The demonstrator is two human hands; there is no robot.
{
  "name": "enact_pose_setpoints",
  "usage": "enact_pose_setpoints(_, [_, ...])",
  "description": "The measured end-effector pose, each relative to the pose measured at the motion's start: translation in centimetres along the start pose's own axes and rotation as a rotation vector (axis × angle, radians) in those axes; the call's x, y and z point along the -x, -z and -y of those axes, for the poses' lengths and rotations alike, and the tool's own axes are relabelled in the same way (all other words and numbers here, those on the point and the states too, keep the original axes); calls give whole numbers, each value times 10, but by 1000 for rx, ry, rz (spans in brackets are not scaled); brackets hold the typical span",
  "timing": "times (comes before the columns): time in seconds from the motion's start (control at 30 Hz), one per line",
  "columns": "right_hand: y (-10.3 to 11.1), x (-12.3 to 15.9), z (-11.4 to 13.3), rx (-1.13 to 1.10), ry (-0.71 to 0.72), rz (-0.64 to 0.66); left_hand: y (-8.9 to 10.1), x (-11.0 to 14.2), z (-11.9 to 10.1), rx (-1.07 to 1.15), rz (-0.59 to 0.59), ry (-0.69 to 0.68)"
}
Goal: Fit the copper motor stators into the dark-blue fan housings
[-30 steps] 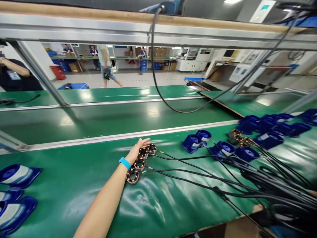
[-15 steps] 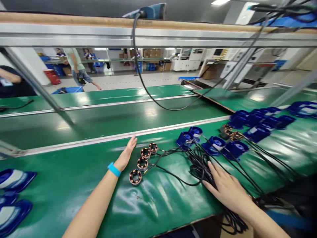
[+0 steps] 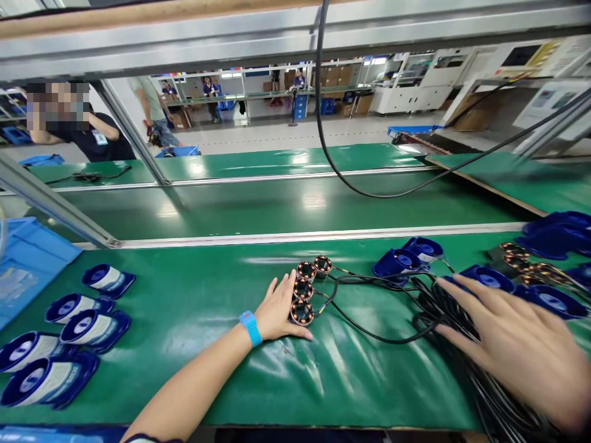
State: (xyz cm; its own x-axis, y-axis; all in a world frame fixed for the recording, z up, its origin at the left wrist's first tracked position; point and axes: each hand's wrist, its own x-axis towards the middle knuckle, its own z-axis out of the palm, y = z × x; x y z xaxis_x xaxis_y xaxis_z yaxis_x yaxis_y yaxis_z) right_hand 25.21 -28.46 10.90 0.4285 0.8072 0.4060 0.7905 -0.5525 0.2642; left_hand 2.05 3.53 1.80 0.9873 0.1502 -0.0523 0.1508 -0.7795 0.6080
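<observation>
Several copper-wound motor stators (image 3: 303, 290) stand close together in a short row on the green work surface. My left hand (image 3: 276, 309), with a blue band at the wrist, lies along their left side with fingers and thumb apart, touching the nearest ones. Black cables run right from the stators into a tangled cable bundle (image 3: 427, 304). Over that bundle my right hand (image 3: 512, 341) is spread, slightly blurred. Whether its underside touches the cables is hidden. Dark blue plastic housings (image 3: 397, 263) sit just behind the bundle.
More labelled blue housings (image 3: 95, 329) stand at the left, beside a light blue bin (image 3: 32, 264). Further housings and stators (image 3: 519, 258) lie at the right. A black cable loop (image 3: 341, 178) hangs from the metal rail. A person (image 3: 104, 138) is across the line.
The view has swung left, showing the bin and more housings. My left hand has come against the stators, which now sit closer together. My right hand has spread further over the cables.
</observation>
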Motion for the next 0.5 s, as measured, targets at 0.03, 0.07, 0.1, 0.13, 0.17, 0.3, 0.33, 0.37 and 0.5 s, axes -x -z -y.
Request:
enact_pose_setpoints(0.03, [8,-18,-5,-24,42,-13,2,2,-1,7,-11,3])
enact_pose_setpoints(0.07, [18,-39,-9,-74,89,5,6,6,-1,12,-24,2])
enact_pose_setpoints(0.1, [28,-62,-12,-152,147,60,10,12,0,16,-45,-1])
enact_pose_setpoints(0.13, [40,-87,-14,-257,215,139,15,20,1,21,-81,-5])
enact_pose_setpoints(0.17, [52,-113,-14,-375,282,215,20,28,2,26,-138,-7])
enact_pose_setpoints(0.3, [102,-230,16,-825,238,107,35,57,14,20,-546,62])
enact_pose_setpoints(0.33, [114,-260,30,-978,163,9,37,61,19,4,-649,97])
enact_pose_setpoints(0.37, [124,-288,45,-1188,72,-55,38,63,23,-19,-732,131])
enact_pose_setpoints(0.5, [155,-369,104,-1963,-331,-139,43,65,42,-126,-877,185])
